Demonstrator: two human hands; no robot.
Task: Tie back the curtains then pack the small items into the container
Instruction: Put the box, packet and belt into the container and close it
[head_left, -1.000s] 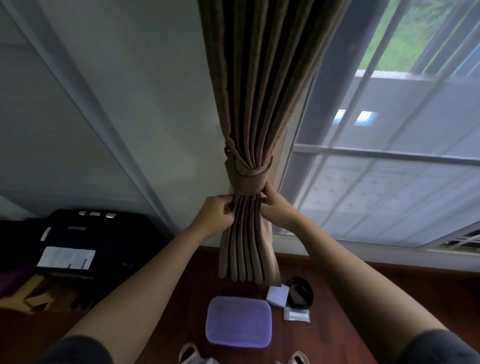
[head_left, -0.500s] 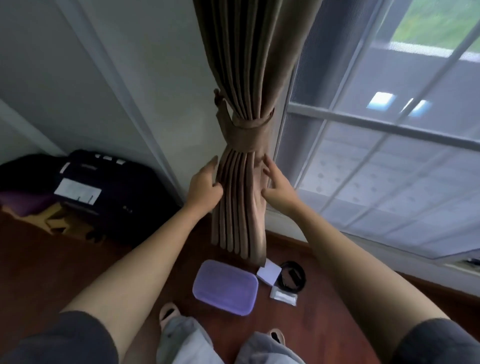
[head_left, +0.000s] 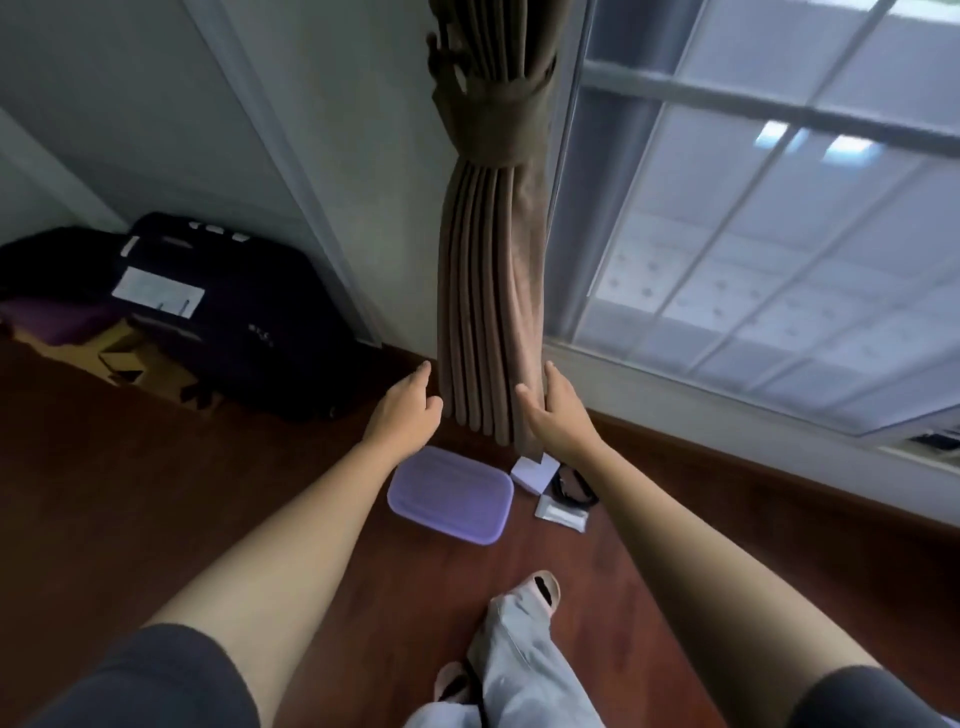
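The window (head_left: 779, 249) is seen filling the frame from one to three o'clock. Just beside it, at twelve o'clock, the curtain (head_left: 488, 312) is gathered and cinched high up by a tie-back band (head_left: 493, 119), so that part of the task is judged done. A black bag (head_left: 234, 322) is parked at nine o'clock against the wall.

On the wooden floor (head_left: 156, 493), the purple container (head_left: 449, 493) is found at six o'clock of the curtain hem, lid on. The left hand (head_left: 405, 410) is held just beside the hem at its nine o'clock, grip spread and empty. The right hand (head_left: 558, 418) is laid against the pleats at three o'clock, grip spread, fingers straight on the cloth.

The small items are clustered at three o'clock of the container: a white box (head_left: 532, 474), a black strap (head_left: 571, 486) partly hidden by the forearm, and a pale packet (head_left: 561, 514).

Trouble is expected if the pleats are tugged and pulled loose from the band, or if the items are trodden on by the slippered foot (head_left: 540, 587) nearby.
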